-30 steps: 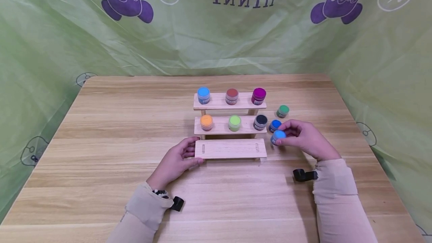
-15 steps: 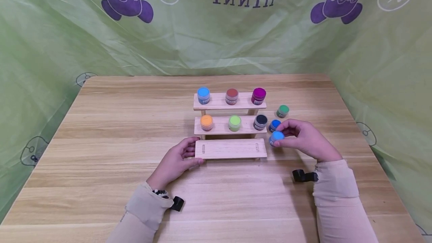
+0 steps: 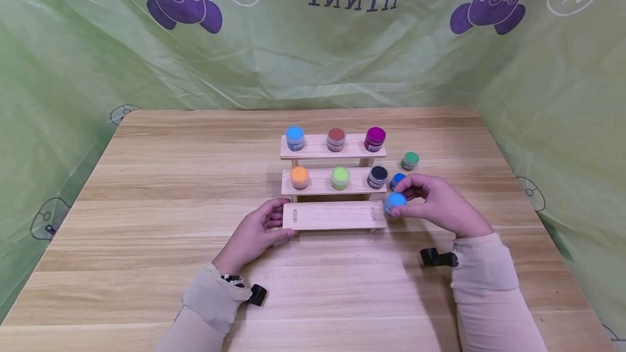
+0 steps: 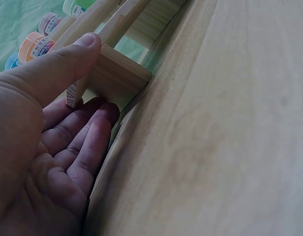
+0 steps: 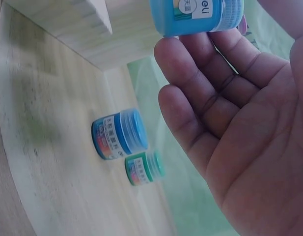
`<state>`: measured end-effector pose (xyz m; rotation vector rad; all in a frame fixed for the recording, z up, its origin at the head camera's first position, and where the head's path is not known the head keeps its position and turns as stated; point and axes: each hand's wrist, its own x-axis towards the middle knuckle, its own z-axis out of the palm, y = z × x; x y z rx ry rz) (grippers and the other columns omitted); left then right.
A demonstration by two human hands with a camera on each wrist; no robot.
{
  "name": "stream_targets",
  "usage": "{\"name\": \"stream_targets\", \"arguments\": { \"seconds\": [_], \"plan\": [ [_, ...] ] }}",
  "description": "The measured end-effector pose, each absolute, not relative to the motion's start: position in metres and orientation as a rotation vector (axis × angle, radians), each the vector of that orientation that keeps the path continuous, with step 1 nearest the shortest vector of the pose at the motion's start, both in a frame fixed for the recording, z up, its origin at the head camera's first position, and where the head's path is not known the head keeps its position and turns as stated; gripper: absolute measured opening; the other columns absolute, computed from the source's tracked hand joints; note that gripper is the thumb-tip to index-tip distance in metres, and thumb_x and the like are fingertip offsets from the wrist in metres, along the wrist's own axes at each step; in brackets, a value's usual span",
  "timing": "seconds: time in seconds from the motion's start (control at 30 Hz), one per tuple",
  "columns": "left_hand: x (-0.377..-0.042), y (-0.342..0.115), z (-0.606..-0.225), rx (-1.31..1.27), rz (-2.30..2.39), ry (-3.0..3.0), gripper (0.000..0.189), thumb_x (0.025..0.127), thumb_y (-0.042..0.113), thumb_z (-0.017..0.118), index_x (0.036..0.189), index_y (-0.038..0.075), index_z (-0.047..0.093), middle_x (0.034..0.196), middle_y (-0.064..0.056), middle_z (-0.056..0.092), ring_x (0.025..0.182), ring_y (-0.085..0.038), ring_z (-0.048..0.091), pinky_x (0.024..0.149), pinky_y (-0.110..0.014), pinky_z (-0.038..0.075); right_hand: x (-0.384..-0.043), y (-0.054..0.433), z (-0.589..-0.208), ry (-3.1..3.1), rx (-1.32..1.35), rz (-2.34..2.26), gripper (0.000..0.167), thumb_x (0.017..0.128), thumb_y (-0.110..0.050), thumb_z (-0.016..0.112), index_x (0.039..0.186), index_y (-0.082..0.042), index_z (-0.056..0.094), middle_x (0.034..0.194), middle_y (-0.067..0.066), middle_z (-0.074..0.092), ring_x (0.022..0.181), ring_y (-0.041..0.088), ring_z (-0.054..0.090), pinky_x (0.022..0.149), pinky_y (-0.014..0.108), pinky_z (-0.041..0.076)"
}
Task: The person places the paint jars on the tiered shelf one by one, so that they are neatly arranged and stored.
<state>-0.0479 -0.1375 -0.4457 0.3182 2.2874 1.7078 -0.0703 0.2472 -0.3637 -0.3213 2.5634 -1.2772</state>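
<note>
Just beside the right end of the bottom step (image 3: 335,215), light-blue jar (image 3: 395,202), pinched by right hand (image 3: 442,206), has shifted leftward, not yet standing on it, contact unclear; left hand (image 3: 253,231) grips left end

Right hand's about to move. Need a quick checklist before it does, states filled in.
1. Held light blue jar secured: ok, right hand pinches it.
2. Its lid on: ok, visible in the right wrist view.
3. Bottom step free of jars: ok.
4. Jar well over that step: not ok, it is at the right end.
5. Step held: ok, left hand at its left end; firmness, cannot tell.
6. Black jar on the middle step upright: ok.
</note>
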Motion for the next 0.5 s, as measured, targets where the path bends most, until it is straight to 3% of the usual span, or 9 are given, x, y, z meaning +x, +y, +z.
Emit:
{"name": "stream_targets", "arguments": {
  "seconds": [0.37,0.5],
  "plan": [
    [-0.047,-0.138,-0.446,0.315,1.688,2.295,0.068,0.082,0.012,0.085,0.141,0.007,0.051,0.123,-0.015,0.063,0.108,-0.026,0.065,0.094,-0.031,0.056,-0.07,0.234,-0.367,2.588,-0.451,-1.261,0.037,0.075,-0.025,0.091,0.1,-0.01,0.068,0.099,0.004,0.066,0.091,0.021,0.064,0.084,0.038,0.057],
    [-0.047,-0.138,-0.446,0.312,1.694,2.29,0.068,0.082,0.012,0.085,0.141,0.008,0.052,0.122,-0.015,0.063,0.108,-0.026,0.065,0.094,-0.031,0.056,-0.069,0.23,-0.366,2.591,-0.462,-1.257,0.036,0.074,-0.021,0.091,0.099,-0.01,0.068,0.094,0.004,0.065,0.086,0.021,0.061,0.076,0.033,0.056]
  ]
}}
